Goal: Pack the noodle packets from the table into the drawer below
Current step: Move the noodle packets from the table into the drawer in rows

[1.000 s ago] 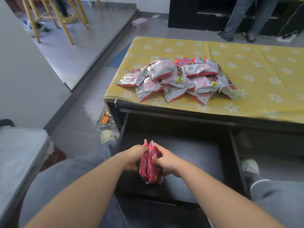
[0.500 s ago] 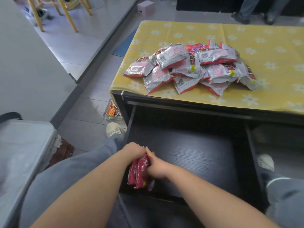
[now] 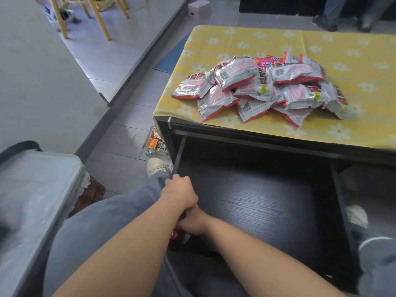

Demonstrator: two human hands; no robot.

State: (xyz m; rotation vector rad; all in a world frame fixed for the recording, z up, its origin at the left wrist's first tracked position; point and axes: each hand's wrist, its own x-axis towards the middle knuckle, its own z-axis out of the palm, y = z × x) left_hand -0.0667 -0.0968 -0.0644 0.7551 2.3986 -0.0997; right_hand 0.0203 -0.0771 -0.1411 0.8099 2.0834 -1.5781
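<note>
**Packets going into drawer corner, pile waiting on top**

Both hands are low in the near-left corner of the open drawer [image 3: 267, 206]. The right hand [image 3: 194, 222] looks wrapped round red packets [image 3: 177, 235]. Only a sliver of red shows under the wrists, so the count is unclear. The left hand [image 3: 180, 192] sits just above, knuckles up, fingers curled, touching the right hand. Can't tell if it grips a packet or just steadies. The drawer floor in view is bare dark wood.

Main stock is the pile of packets [image 3: 261, 88] on the table [image 3: 342, 50], near its front edge above the drawer. It's heaped and overlapping, mostly silver side up. My read: job barely started.

Handling, as a judgement:
- **Feel:** light, crinkly wrappers that slide on each other, with a brittle noodle block inside. Squeeze hard and it cracks.
- **Grip:** across the flat faces, thumb one side and fingers the other, two or three stacked on edge. A pinch on the sealed end works for singles.
- **Stacking:** stacks will want to fan out and topple, so brace them against the drawer wall
</note>
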